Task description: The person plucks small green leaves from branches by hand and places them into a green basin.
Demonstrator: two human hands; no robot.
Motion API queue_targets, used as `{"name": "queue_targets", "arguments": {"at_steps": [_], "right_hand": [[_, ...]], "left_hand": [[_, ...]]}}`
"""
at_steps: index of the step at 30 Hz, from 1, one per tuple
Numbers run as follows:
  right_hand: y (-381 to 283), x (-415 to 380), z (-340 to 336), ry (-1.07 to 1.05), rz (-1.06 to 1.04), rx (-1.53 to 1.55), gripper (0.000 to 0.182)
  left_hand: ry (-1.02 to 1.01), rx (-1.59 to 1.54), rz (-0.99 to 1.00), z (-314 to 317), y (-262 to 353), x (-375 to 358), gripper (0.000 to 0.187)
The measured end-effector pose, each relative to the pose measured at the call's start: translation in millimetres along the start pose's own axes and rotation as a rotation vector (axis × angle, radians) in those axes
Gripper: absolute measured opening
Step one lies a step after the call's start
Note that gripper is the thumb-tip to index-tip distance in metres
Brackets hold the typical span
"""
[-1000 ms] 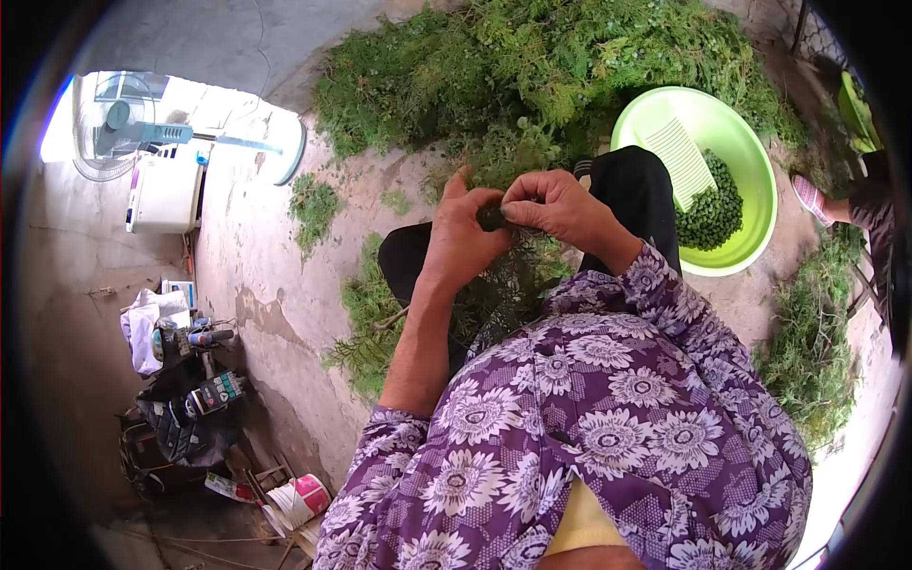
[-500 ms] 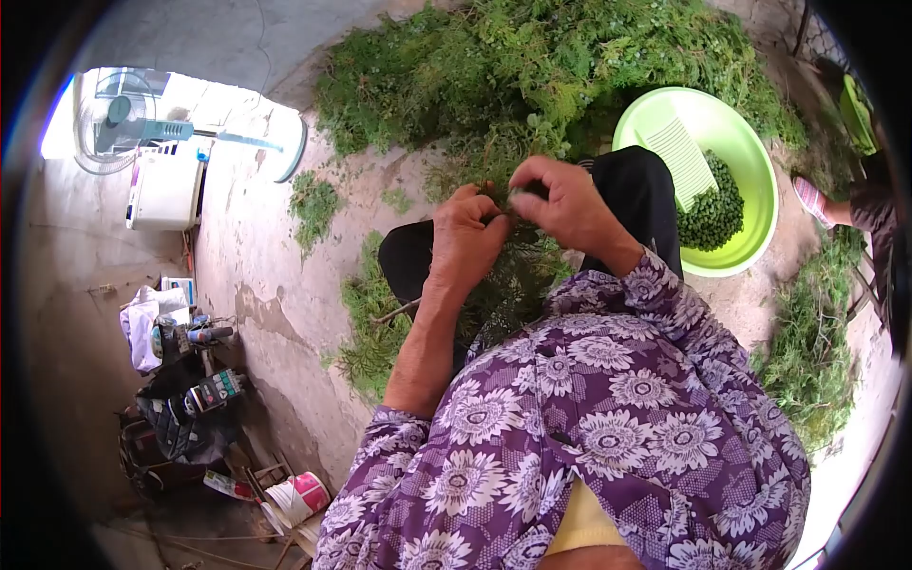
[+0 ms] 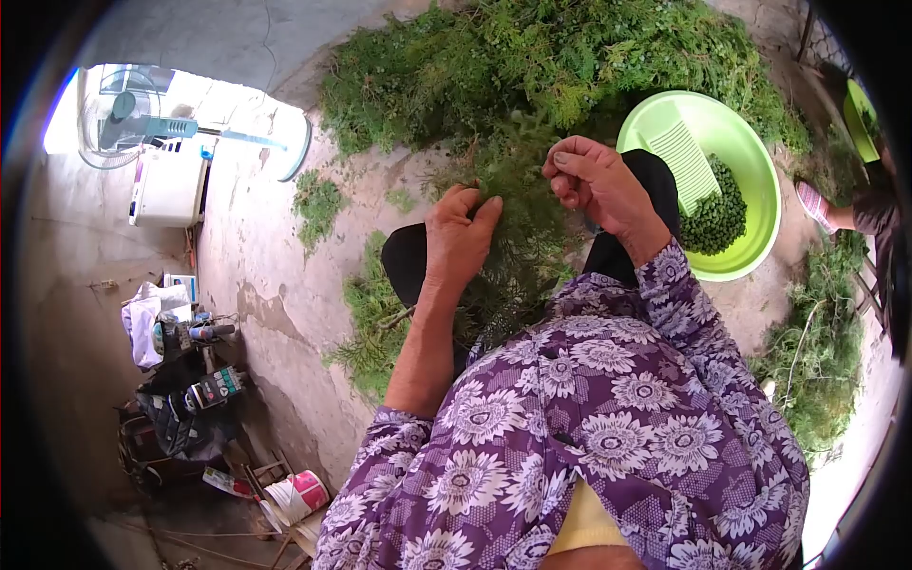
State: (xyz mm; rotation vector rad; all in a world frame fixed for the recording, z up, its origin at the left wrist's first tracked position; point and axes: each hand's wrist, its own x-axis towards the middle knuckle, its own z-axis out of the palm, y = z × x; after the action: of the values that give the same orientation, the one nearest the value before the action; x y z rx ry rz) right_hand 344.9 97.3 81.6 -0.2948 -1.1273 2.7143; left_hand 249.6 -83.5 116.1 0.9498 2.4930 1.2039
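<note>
A feathery green conifer branch (image 3: pixel 521 258) lies across my lap between the dark-clothed knees. My left hand (image 3: pixel 458 236) is closed on its left side, with the thumb towards the sprigs. To the right of the branch, my right hand (image 3: pixel 608 193) is raised apart from it. Its fingers are curled in and the thumb is pressed against them; whatever they hold is hidden. Beyond my right knee stands a light green basin (image 3: pixel 760 233) with a ridged washboard part (image 3: pixel 682 157). Small round green cones (image 3: pixel 717 214) are heaped in its bottom.
A large pile of conifer branches (image 3: pixel 570 57) spreads ahead. More cut branches (image 3: pixel 812 351) lie at the right, near another person's foot (image 3: pixel 814 206). A standing fan (image 3: pixel 123 119), a white box-shaped appliance (image 3: pixel 169 188) and a white-and-pink bucket (image 3: pixel 296 497) are at the left.
My right hand has moved right, away from my left hand and the branch, and turned so its curled fingers show. My left hand stays at the branch, its thumb now more raised.
</note>
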Motion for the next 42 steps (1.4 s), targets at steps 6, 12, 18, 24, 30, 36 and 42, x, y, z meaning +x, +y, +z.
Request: {"name": "queue_targets", "arguments": {"at_steps": [6,12,18,24,30,36,42], "right_hand": [[1.4,1.8,3.7,0.019,0.033,-0.124,0.018],[3.6,4.9,8.4,-0.028,-0.004,-0.183,0.023],[1.2,6.5,18.0,-0.05,-0.027,-0.341,0.028],[-5.0,1.7,26.6,-0.166,-0.071,-0.421,0.026],[-5.4,3.2,23.3,-0.151,-0.055,-0.531,0.023],[-15.4,-3.7,42.1,-0.061,-0.281,-0.958,0.019],[-24.9,-7.6,42.5,-0.113,-0.023,-0.637,0.021]], "left_hand": [[-0.102,-0.355,-0.149,5.9,-3.0,-2.2,0.016],[-0.176,-0.363,-0.203,5.4,-6.1,-0.8,0.014],[-0.231,-0.317,-0.18,1.8,7.5,-2.7,0.017],[-0.265,-0.288,-0.179,1.7,3.5,-3.3,0.015],[-0.133,-0.159,-0.146,0.9,28.5,-13.2,0.012],[-0.133,-0.092,0.071,-9.0,22.2,-8.5,0.012],[-0.113,-0.167,0.138,-1.7,11.4,-7.5,0.012]]}}
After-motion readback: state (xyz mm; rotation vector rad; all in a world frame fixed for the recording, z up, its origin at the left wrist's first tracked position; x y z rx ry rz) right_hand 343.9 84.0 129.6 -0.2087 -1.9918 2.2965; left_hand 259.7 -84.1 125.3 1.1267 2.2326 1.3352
